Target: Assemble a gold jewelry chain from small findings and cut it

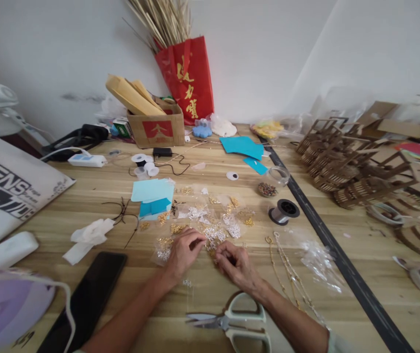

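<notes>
My left hand [185, 254] hovers at the near edge of a spread of small silver beads or findings [215, 233], its thumb and fingertips pinched together. Facing it, my right hand [237, 267] has its fingers curled in, close to some gold pieces. Whatever either hand grips is too small or too hidden to make out. Around them lie gold findings [178, 228] and clear plastic bags [163, 247] of similar pieces. Scissors [228, 321] with pale handles lie slightly open below my right wrist. Gold and silver chains [286, 264] stretch out to the right.
A wire spool [284, 212] and a jar of brown beads [267, 189] stand at right, beside a black strip [320, 223]. Wooden baskets [342, 164] crowd the far right. At left are a black phone [85, 301], crumpled tissue [88, 239] and blue cards [153, 191].
</notes>
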Tool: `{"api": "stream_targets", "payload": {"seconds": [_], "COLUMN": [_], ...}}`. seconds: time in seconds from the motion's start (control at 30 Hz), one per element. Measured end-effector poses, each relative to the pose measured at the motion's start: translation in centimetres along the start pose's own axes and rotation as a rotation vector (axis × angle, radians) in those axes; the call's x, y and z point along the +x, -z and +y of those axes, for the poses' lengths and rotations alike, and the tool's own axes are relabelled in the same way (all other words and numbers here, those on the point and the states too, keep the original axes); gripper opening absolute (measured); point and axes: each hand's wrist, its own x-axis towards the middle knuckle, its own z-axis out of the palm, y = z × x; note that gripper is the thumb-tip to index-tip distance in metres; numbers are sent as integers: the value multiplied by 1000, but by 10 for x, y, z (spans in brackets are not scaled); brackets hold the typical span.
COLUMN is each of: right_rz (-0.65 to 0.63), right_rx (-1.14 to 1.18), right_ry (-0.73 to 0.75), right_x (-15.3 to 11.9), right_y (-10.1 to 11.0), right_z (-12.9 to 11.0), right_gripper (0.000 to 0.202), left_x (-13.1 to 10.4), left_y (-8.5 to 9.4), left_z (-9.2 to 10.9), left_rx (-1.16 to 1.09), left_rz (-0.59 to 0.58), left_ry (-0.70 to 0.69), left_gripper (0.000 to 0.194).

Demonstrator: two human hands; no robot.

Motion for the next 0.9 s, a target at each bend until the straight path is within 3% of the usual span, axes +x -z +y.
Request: {"api": "stream_targets", "payload": {"seconds": [0.33,0.5,0.7,0.9], "right_rz": [-79,-126,-36,32], "right_rx": [-182,-215,-111,-29], "right_ry": [140,165,70,30], "right_x": [-4,-6,-4,0], "right_y": [4,6,3,3], "right_z": [-9,-14,-4,1], "right_gripper": [10,10,15,20], "left_x": [3,3,3,4], "left_y": [3,9,16,14], "left_z": [5,13,22,19], "left_rx": [7,132,310,372], "left_rz": [-52,-165,-324,-378], "left_ry": [63,76,101,58], "left_gripper": [11,12,11,15]}}
